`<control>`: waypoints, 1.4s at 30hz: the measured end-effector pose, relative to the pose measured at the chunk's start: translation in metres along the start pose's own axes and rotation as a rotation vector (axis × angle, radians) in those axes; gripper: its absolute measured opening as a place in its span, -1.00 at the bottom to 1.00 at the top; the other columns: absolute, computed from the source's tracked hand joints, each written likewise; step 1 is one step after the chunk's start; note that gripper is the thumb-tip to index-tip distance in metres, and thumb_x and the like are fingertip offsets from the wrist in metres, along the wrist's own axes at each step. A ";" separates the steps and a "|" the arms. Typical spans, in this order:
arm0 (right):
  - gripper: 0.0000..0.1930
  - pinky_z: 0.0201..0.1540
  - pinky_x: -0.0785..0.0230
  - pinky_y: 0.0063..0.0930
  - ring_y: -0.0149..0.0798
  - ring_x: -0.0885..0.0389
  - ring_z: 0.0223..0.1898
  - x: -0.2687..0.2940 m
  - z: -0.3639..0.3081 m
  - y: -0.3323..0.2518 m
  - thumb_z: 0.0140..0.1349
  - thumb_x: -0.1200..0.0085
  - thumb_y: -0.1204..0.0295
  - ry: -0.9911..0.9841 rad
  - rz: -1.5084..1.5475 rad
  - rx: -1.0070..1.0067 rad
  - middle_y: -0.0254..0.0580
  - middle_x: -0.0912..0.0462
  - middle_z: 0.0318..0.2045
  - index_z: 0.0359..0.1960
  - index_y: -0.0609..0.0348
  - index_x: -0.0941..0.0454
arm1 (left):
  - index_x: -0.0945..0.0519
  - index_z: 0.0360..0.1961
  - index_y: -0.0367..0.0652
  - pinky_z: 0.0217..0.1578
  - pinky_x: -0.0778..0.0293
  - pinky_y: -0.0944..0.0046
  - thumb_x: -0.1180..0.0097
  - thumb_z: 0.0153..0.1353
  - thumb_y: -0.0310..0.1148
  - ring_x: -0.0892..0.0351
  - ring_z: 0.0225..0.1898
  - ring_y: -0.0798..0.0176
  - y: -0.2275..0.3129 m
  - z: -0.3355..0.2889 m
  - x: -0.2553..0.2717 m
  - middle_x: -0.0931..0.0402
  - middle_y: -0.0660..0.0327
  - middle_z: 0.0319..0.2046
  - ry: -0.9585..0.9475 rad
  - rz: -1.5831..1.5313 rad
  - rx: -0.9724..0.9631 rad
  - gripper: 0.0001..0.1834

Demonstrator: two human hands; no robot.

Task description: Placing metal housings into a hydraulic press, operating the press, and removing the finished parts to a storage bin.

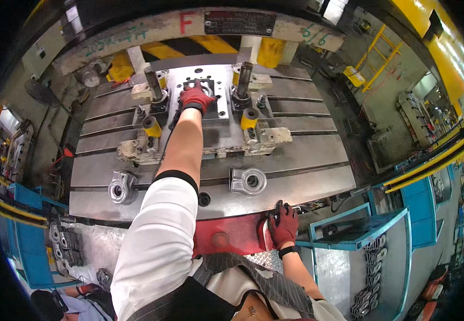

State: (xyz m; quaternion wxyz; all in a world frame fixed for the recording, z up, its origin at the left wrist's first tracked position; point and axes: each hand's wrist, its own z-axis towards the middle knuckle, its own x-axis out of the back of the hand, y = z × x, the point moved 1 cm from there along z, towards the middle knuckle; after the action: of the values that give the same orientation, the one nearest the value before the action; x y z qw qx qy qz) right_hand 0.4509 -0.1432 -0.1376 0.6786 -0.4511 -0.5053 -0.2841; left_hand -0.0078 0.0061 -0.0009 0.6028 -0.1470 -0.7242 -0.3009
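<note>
- The left hand [196, 98], in a red glove, reaches over the silver metal die plate [220, 73], fingers spread at a grey metal part [207, 87] inside it; I cannot tell whether they grip.
- The red-gloved right hand [284, 226] is at the red panel's [237, 230] right end, fingers close together, grip unclear.
- Grey ring-shaped casting [119, 188] lies left on the grooved steel bed [309, 184], a second grey casting [249, 182] right.
</note>
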 end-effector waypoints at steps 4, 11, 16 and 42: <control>-0.36 0.07 -0.17 -0.02 0.15 -0.23 0.08 0.011 0.002 -0.009 0.02 0.00 0.06 0.022 -0.034 -0.020 0.04 -0.28 0.10 0.18 -0.08 -0.23 | 0.13 0.32 0.18 0.15 -0.15 0.00 -0.27 -0.34 0.24 -0.11 0.19 -0.24 0.003 0.005 0.010 0.05 -0.19 0.24 0.057 -0.084 -0.018 0.21; -0.38 0.09 -0.14 -0.07 0.15 -0.24 0.07 0.001 0.007 -0.001 0.01 0.00 0.05 0.051 -0.019 0.072 0.12 -0.30 0.06 0.12 0.06 -0.30 | 0.01 0.29 0.10 0.03 -0.28 0.02 -0.26 -0.37 0.26 -0.28 0.06 -0.19 -0.066 -0.016 0.037 -0.23 -0.15 0.02 0.283 -0.156 -0.304 0.18; -0.42 0.08 -0.15 -0.10 0.15 -0.29 0.02 -0.004 0.002 0.001 0.05 0.02 0.07 0.052 -0.092 0.034 0.16 -0.31 0.03 0.10 0.10 -0.32 | -0.02 0.27 0.01 -0.01 -0.28 -0.02 -0.29 -0.34 0.21 -0.34 -0.01 -0.22 -0.193 -0.081 0.057 -0.31 -0.22 -0.02 0.466 -0.121 -0.460 0.15; -0.28 0.17 -0.07 -0.08 0.10 -0.20 0.16 0.007 0.036 -0.023 0.00 -0.04 -0.07 -0.065 -0.093 0.110 0.05 -0.27 0.12 0.16 0.04 -0.24 | -0.38 0.08 -0.01 0.15 -0.08 0.01 -0.20 -0.08 -0.06 -0.15 0.17 -0.09 -0.445 -0.231 -0.043 -0.24 0.02 0.13 0.597 -0.122 -0.225 -0.35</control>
State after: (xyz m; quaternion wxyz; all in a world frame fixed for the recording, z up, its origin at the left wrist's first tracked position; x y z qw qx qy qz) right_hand 0.4181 -0.1209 -0.1208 0.6715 -0.3982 -0.5624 -0.2724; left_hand -0.0725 -0.4739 -0.1361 0.7494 -0.0743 -0.4849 -0.4446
